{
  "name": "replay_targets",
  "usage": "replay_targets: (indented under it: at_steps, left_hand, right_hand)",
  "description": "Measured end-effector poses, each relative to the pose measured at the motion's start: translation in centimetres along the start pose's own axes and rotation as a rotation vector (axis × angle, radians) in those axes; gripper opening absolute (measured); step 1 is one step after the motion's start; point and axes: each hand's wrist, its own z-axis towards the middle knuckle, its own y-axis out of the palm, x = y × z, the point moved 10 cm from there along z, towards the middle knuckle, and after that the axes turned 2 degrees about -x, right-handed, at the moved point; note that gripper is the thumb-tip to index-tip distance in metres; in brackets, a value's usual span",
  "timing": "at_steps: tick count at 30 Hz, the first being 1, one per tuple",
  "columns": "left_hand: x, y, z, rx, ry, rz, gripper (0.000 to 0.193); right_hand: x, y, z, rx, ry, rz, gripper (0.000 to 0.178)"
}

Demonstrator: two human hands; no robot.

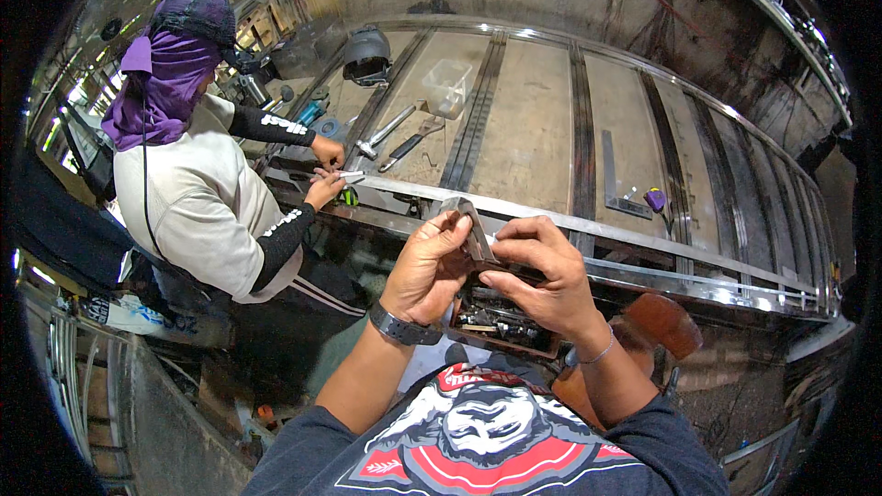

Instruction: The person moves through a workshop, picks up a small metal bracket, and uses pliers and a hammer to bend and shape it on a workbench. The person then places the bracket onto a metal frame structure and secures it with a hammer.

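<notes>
I hold a small dark metal channel-shaped piece (477, 241) in front of my chest, above the near edge of a metal frame. My left hand (424, 274) grips its upper left end between thumb and fingers, and a watch sits on that wrist. At the piece's lower right end, the thumb and fingers of my right hand (544, 268) are pinched together on it. The fingers cover part of the piece, so its full shape is hidden. Below my hands lies an open box (514, 338) of small dark items.
At left a co-worker (197, 184) handles a thin pale object at the frame's edge (514, 211). On the board lie a hammer (384, 133), a dark-handled tool (412, 142), a clear plastic bin (447, 85), a welding helmet (367, 55), a metal square (610, 174) and a purple-topped item (654, 199).
</notes>
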Motion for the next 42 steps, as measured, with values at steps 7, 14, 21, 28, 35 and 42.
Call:
replay_targets:
  at_steps: [7,14,21,28,35,42]
  left_hand:
    - [-1.0,0.5,1.1,0.01,0.029,-0.046,0.022]
    - [-2.4,0.9,1.4,0.043,0.029,-0.094,0.024]
    - [-3.5,2.6,1.4,0.018,0.028,-0.121,0.022]
    - [-4.7,3.9,1.6,-0.045,0.029,-0.148,0.022]
    - [-5.0,4.5,2.3,-0.062,0.052,-0.121,0.022]
    - [-5.3,3.7,3.1,-0.027,0.059,-0.113,0.022]
  right_hand:
    - [1.7,-1.8,-0.5,0.003,0.074,0.128,0.027]
    - [2.7,-2.6,-0.9,-0.028,0.069,0.228,0.032]
    - [2.9,-3.8,-1.6,0.003,0.02,0.268,0.038]
    - [3.3,-4.9,-2.3,0.014,0.005,0.297,0.038]
    - [4.0,-5.9,-2.9,0.028,-0.026,0.291,0.033]
    - [4.0,-6.0,-2.1,0.02,-0.067,0.236,0.029]
